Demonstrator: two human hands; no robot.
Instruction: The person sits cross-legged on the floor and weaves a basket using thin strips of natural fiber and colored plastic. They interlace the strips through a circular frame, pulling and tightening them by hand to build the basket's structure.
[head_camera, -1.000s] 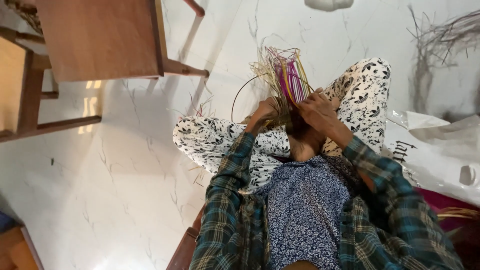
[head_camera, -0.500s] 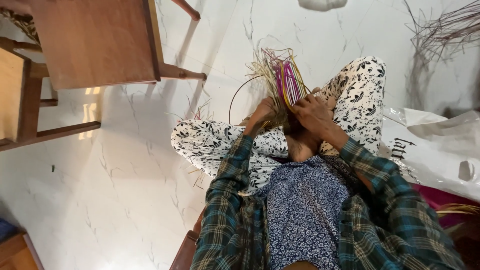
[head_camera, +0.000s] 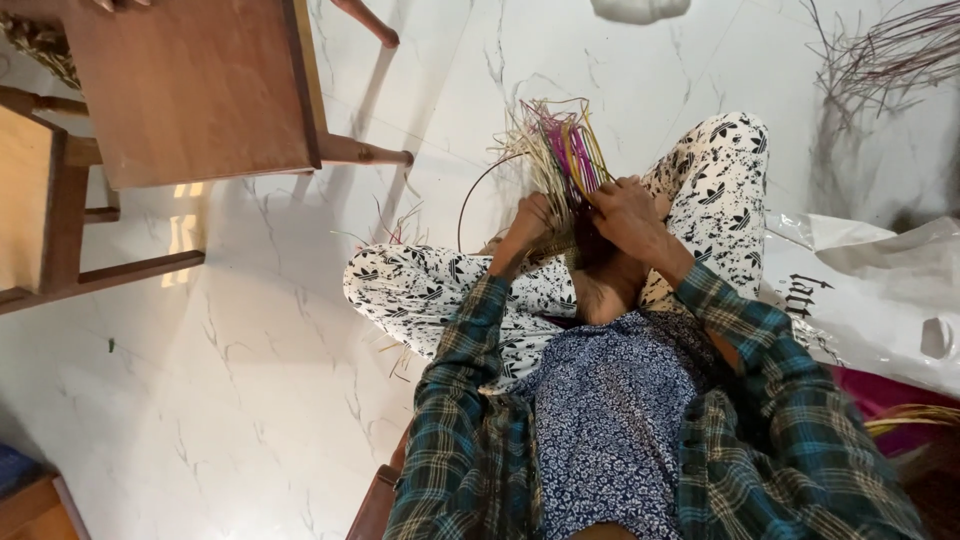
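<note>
Above the person's knee (head_camera: 720, 190), the left hand (head_camera: 527, 228) and right hand (head_camera: 625, 215) both grip a bundle of straws (head_camera: 565, 155), pale yellow, purple and fanned out.

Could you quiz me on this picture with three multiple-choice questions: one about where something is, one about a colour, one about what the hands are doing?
1. Where does the pile of loose dry strands lie?
A. On the floor at the upper right
B. On the wooden stool
C. In the person's lap

2. What colour are the brightest strips in the woven bundle?
A. Blue
B. Pink-purple
C. Black

3. What are the hands doing?
A. Both rest flat on the floor
B. One holds a white plastic bag
C. Both grip the bundle

Answers:
1. A: the strands are spread on the white marble floor, far from the wooden stool.
2. B: pink-purple strips stand among pale yellow ones.
3. C: the left hand and right hand close on the bundle's base, above the patterned trousers.
</note>
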